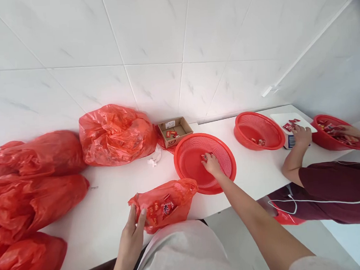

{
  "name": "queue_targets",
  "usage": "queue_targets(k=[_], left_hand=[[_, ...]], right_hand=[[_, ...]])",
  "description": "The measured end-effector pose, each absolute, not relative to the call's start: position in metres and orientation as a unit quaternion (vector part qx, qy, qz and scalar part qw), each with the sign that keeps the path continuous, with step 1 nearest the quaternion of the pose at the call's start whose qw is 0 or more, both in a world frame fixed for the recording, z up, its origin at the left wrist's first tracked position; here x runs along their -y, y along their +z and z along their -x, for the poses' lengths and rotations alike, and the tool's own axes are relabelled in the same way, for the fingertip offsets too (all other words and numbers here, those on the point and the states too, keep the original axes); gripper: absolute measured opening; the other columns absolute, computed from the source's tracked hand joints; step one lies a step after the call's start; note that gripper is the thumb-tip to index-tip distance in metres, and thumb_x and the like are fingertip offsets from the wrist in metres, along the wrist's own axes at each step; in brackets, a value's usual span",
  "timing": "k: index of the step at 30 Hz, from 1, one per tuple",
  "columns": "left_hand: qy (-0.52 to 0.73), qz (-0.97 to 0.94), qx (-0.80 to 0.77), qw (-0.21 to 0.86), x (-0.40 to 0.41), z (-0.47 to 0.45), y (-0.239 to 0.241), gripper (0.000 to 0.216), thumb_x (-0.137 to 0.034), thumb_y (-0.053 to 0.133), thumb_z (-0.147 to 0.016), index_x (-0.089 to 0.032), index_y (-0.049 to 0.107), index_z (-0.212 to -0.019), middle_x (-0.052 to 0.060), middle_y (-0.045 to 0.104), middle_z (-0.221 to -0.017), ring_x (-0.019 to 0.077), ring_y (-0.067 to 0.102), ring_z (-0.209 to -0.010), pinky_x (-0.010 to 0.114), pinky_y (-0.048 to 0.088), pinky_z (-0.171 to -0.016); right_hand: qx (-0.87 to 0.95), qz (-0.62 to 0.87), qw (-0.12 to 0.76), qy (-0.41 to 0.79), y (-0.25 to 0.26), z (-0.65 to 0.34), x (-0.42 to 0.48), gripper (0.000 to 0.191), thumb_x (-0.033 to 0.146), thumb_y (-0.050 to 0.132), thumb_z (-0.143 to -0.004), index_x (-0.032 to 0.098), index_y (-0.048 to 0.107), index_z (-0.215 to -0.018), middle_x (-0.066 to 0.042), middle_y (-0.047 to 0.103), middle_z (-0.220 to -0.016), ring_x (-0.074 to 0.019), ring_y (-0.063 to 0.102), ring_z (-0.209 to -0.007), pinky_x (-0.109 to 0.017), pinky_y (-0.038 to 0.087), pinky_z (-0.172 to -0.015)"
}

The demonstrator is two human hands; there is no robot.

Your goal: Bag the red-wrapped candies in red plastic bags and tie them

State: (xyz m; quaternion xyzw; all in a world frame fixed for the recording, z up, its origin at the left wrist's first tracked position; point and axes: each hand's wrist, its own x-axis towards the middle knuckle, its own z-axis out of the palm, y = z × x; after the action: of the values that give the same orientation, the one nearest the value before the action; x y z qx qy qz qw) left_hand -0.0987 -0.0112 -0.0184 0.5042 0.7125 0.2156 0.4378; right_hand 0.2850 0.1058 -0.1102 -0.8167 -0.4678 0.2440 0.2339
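Here the right hand [212, 164] reaches arm-outstretched into a round red mesh basket [188, 159], fingers curled shut on a small red packet [204, 156]. The left hand [132, 234], fingers spread, grips the crinkled edge of a thin red plastic bag [172, 196] of packets on the white counter [110, 198]. Beyond stands a small open carton [175, 131]

Bright, even light; soft glare on white wall tiles [146, 29]. Faint shadows. Strong bending at edges, dark corner top right. Sharp focus.
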Motion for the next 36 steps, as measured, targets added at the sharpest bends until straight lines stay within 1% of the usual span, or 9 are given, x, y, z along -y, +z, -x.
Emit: queue_targets(k=[3,6,10,14,17,21,26,31,36], left_hand=[[0.222,-0.493,-0.722,0.431,0.013,0.097,-0.018,0.072,-0.063,0.044,-0.086,-0.021,0.042,-0.144,0.008,0.072,-0.099,0.0248,0.068,-0.095,0.041,0.048,-0.093],[0.23,-0.495,-0.717,0.433,0.014,0.093,-0.014,0.07,-0.062,0.045,-0.086,-0.021,0.044,-0.143,0.008,0.072,-0.098,0.0252,0.068,-0.096,0.04,0.048,-0.093],[0.226,-0.498,-0.71,0.443,0.014,0.087,-0.005,0.069,-0.06,0.044,-0.087,-0.02,0.044,-0.143,0.007,0.072,-0.095,0.0235,0.068,-0.092,0.038,0.048,-0.09],[0.215,-0.5,-0.707,0.451,0.013,0.083,0.002,0.069,-0.06,0.041,-0.089,-0.02,0.042,-0.145,0.004,0.071,-0.084,0.022,0.067,-0.083,0.039,0.048,-0.091],[0.215,-0.504,-0.702,0.454,0.013,0.084,0.003,0.068,-0.06,0.04,-0.089,-0.021,0.041,-0.145,0.004,0.071,-0.084,0.0226,0.068,-0.085,0.039,0.048,-0.092],[0.226,-0.509,-0.701,0.446,0.015,0.086,-0.001,0.069,-0.06,0.043,-0.088,-0.02,0.042,-0.144,0.006,0.072,-0.091,0.0235,0.068,-0.09,0.038,0.048,-0.091],[0.213,-0.5,-0.71,0.449,0.016,0.084,0.003,0.074,-0.063,0.043,-0.086,-0.018,0.043,-0.144,0.005,0.07,-0.086,0.0221,0.066,-0.08,0.035,0.05,-0.082],[0.212,-0.494,-0.707,0.461,0.017,0.083,0.008,0.076,-0.065,0.039,-0.087,-0.02,0.035,-0.149,0.001,0.068,-0.077,0.0214,0.064,-0.079,0.034,0.049,-0.081],[0.194,-0.51,-0.704,0.455,0.019,0.087,0.002,0.077,-0.067,0.039,-0.087,-0.022,0.033,-0.149,0.001,0.067,-0.08,0.021,0.065,-0.081,0.036,0.048,-0.085]], right_hand=[[0.462,0.822,0.222,0.246,-0.124,-0.289,-0.103,0.042,0.027,0.057,-0.084,0.016,0.056,-0.124,-0.018,0.037,-0.148,-0.0349,0.028,-0.139,-0.048,0.03,-0.107],[0.456,0.817,0.227,0.27,-0.134,-0.281,-0.099,0.029,0.024,0.055,-0.084,0.015,0.059,-0.112,-0.019,0.04,-0.145,-0.0339,0.02,-0.143,-0.046,0.031,-0.107],[0.424,0.8,0.252,0.343,-0.135,-0.271,-0.1,0.025,0.021,0.057,-0.08,0.016,0.058,-0.104,-0.02,0.056,-0.125,-0.0337,0.044,-0.128,-0.043,0.042,-0.095],[0.39,0.74,0.312,0.45,-0.114,-0.258,-0.097,0.03,0.035,0.049,-0.088,0.018,0.056,-0.11,-0.014,0.067,-0.103,-0.0264,0.064,-0.098,-0.037,0.053,-0.077],[0.387,0.661,0.374,0.523,-0.082,-0.241,-0.087,0.04,0.044,0.037,-0.094,0.021,0.056,-0.119,-0.012,0.067,-0.115,-0.0238,0.066,-0.102,-0.036,0.055,-0.081],[0.305,0.467,0.469,0.685,-0.042,-0.212,-0.07,0.043,0.045,0.042,-0.093,0.025,0.051,-0.13,-0.01,0.059,-0.133,-0.0249,0.062,-0.114,-0.041,0.053,-0.091],[0.264,0.368,0.432,0.78,-0.039,-0.167,-0.05,0.046,0.047,0.045,-0.092,0.025,0.05,-0.132,-0.009,0.062,-0.128,-0.0244,0.064,-0.11,-0.043,0.052,-0.092],[0.389,0.473,0.37,0.699,-0.075,-0.13,-0.036,0.032,0.032,0.06,-0.083,0.024,0.061,-0.114,-0.007,0.067,-0.113,-0.021,0.065,-0.104,-0.037,0.053,-0.089],[0.472,0.608,0.391,0.504,-0.077,-0.176,-0.074,0.031,0.029,0.039,-0.093,0.023,0.057,-0.117,-0.008,0.068,-0.107,-0.0177,0.068,-0.092,-0.035,0.054,-0.084]])
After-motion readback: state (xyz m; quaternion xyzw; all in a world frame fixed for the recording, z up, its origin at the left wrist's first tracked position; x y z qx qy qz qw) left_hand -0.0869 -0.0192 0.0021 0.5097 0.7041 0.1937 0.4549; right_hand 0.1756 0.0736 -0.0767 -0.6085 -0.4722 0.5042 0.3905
